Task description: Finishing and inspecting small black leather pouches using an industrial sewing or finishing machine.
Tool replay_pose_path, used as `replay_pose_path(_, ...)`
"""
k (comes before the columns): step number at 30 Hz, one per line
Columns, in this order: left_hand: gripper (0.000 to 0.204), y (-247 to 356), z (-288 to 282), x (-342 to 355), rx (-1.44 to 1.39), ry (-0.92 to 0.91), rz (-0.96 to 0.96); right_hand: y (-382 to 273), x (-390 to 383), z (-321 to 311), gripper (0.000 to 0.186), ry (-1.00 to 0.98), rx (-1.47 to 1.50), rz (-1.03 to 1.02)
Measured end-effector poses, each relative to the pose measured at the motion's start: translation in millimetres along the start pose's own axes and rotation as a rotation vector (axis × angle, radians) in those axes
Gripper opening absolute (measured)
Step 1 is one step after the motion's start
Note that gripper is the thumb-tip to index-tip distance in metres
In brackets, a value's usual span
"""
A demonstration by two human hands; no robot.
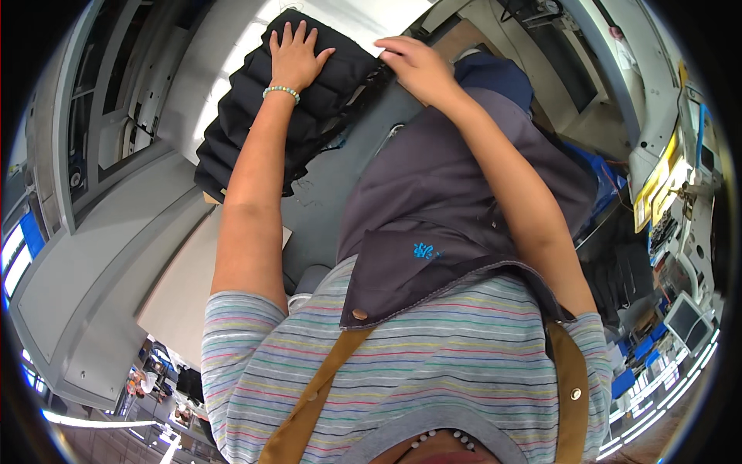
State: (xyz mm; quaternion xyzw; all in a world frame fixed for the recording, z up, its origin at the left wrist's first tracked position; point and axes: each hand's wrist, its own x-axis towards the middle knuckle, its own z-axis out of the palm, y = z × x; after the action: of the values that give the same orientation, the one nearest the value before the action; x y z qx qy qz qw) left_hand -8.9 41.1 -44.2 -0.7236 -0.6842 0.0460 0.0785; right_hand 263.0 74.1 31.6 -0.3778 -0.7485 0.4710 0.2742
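Observation:
Black fabric pieces (255,104) lie in a stepped, overlapping stack at the upper left, with loose threads along their right edge. My left hand (297,58) rests flat on the far part of the stack, fingers spread. Its wrist wears a beaded bracelet (281,93). At the stack's far right corner is my right hand (417,68), its fingers bent together at the cloth edge. What lies under those fingertips is partly hidden.
A white lit work surface (371,17) extends beyond the fabric. Grey machine housing (85,301) stands to the left. A pale board (182,290) lies by my left elbow. To the right are a blue bag (607,182) and a yellow rack (661,182).

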Motion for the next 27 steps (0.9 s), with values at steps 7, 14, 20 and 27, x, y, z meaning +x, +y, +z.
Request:
replay_pose_path(7,0.052,-12.4,-4.2,23.9,-0.210,-0.037,-0.005,-48.1,-166.5,-148.9,0.026,0.421,0.270,0.301)
replay_pose_path(14,0.033,13.6,-122.2,27.1,-0.789,0.193,0.087,-39.3,-298.6,-213.0,0.027,0.918,0.219,0.448)
replay_pose_path(20,0.031,156.4,-302.9,-27.3,-1.436,-0.287,0.600,-51.3,-375.6,-232.5,0.018,0.642,-0.504,0.404)
replay_pose_path(27,0.034,302.5,-466.9,-86.8,-1.809,-0.434,1.679,-99.2,-440.2,-272.1,0.024,0.636,-0.733,0.483)
